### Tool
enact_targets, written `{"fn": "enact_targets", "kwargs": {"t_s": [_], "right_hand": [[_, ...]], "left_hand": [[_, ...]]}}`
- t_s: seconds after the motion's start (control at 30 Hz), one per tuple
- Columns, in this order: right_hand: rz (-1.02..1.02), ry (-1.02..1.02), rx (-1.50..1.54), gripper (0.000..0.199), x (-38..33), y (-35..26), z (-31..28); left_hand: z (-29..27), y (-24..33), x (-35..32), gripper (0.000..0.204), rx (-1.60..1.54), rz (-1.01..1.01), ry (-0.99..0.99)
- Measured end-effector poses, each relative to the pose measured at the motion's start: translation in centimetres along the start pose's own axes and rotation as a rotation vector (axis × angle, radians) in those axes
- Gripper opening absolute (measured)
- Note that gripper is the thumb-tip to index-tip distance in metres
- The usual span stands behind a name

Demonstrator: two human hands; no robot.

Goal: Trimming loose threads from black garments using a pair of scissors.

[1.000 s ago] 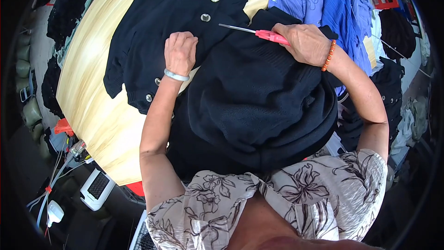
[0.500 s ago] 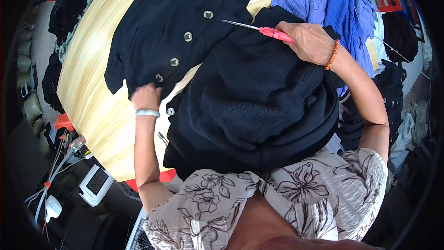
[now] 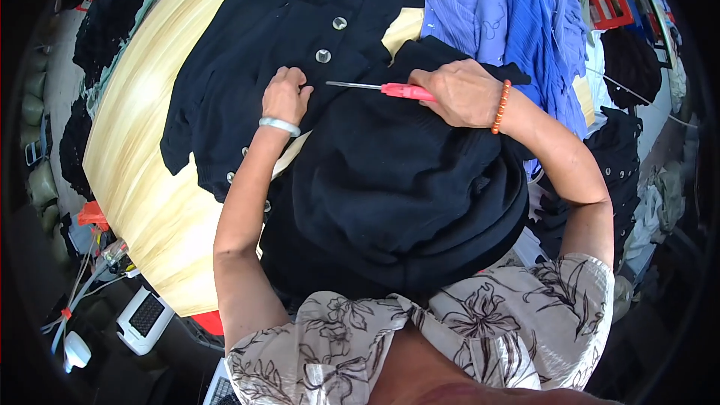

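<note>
The right hand (image 3: 463, 92) closes around the red handle of the snips (image 3: 379, 88), and its thin blade points left over the black garment (image 3: 277, 52), which lies spread across the middle of the wooden table (image 3: 142, 180). The left hand (image 3: 285, 95) presses flat on this garment near its metal buttons (image 3: 323, 55), holding nothing. The black pile (image 3: 397, 187) at the near edge hides the table there, and the blue clothes (image 3: 502, 22) cover the far right corner.
</note>
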State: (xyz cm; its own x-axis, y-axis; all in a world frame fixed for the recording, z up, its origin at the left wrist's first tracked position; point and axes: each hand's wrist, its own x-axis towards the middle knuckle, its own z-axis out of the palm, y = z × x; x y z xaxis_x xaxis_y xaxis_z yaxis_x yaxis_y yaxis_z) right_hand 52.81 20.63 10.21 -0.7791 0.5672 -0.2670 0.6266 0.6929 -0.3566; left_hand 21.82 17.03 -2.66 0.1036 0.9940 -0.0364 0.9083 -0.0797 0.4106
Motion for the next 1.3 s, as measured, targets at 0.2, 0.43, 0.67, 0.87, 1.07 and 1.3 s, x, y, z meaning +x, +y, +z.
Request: {"fn": "enact_targets", "kwargs": {"t_s": [0.2, 0.43, 0.67, 0.87, 1.07, 1.3], "right_hand": [[0.069, 0.015, 0.072, 0.02, 0.9, 0.3, -0.2], [0.182, -0.044, -0.041, 0.022, 1.0, 1.5, -0.4], [0.186, 0.054, -0.01, 0.022, -0.9, 2.8, -0.8], [0.187, 0.002, 0.118, 0.017, -0.3, 2.8, 1.3], [0.218, -0.019, 0.018, 0.018, -0.9, 2.1, 0.9], [0.22, 0.076, -0.065, 0.019, 1.7, 1.4, 1.9]], "left_hand": [[1.2, 1.4, 2.9, 0.034, -0.164, 0.047, 0.262], [2.4, 2.2, 6.2, 0.02, 0.075, 0.039, 0.024], [4.0, 2.9, 8.2, 0.027, 0.014, -0.038, -0.061], [4.1, 1.9, 7.2, 0.062, -0.047, 0.025, 0.115], [5.1, 1.4, 10.5, 0.035, 0.113, 0.037, 0.022], [5.5, 0.7, 11.0, 0.041, 0.117, -0.108, 0.038]]}}
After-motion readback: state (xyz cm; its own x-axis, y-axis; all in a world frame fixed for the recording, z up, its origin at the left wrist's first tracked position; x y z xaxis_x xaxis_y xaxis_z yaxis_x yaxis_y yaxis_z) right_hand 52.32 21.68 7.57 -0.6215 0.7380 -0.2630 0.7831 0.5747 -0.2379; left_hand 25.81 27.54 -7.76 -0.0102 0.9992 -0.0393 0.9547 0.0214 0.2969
